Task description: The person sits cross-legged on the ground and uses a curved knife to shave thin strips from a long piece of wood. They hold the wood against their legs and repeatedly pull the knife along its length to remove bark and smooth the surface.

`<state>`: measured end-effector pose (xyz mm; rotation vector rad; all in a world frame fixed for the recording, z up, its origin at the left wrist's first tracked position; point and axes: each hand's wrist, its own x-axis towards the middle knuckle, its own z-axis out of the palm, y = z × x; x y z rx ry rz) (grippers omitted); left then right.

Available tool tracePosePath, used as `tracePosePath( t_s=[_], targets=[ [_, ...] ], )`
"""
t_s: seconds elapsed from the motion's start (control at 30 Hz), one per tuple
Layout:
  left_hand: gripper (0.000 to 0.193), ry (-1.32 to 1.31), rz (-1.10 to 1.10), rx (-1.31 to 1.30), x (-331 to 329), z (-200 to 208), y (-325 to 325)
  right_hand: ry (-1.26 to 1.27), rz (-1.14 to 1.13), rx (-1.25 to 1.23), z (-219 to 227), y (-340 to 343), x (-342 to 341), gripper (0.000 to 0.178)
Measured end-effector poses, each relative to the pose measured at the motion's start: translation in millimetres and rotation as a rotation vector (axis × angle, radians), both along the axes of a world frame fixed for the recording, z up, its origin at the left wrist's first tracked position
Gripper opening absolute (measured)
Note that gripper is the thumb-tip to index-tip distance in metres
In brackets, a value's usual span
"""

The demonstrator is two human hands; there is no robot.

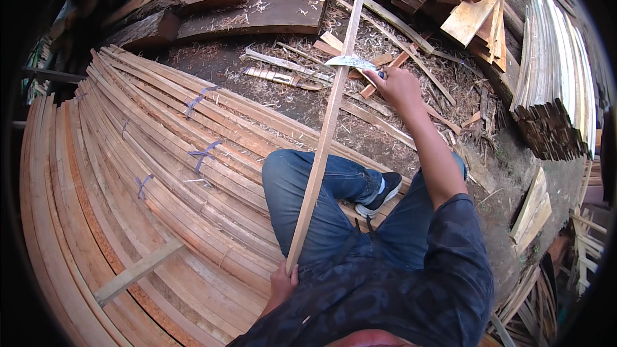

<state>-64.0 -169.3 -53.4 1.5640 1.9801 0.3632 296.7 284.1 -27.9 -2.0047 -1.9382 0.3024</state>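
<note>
across your jeans (286, 186), head view: one long wooden strip (319, 154), slanting from near left to far right, its far end narrowed; the piece in hand.

work done, as judged: the stretch beyond the curved knife (357, 62) looks paler and slimmer than the near stretch, so you have probably pared it. curled shavings (346, 127) lie loose on the ground (215, 58), which suggests a good deal of paring at this spot.

work left, as judged: the browner near stretch, between knife and jeans, may want the same; whether any face is smooth enough cannot be told from above. best reckoning for this strip: part-way, not finished.

right hand (395, 87), one: far, arm reaching out. your fingers are wrapped together round the dark knife handle (382, 75), with no gap to be seen; some fingertips are hidden. the blade lies across the strip; how deeply its edge bites, you cannot tell from this angle.

left hand (279, 284), one: near. your fingers and thumb are clamped on the near end of the strip; the underside of the hold is hidden.

surrounding stock: to the left, many stacked slats (128, 141), some bound with purple ties (204, 153); far right, one pale bundle (553, 58).
</note>
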Motion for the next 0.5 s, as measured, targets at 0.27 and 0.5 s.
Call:
tracePosePath(
  t_s=[0.27,0.5],
  targets=[
    [0.026,-0.045,0.019,0.045,7.1,8.8,7.8,0.045,0.369,-0.03,-1.4,-118.8,-55.6,0.073],
    [0.028,-0.096,-0.018,0.057,0.6,6.8,6.1,0.038,0.42,0.018,-4.6,-131.8,-64.1,0.077]
  ],
)
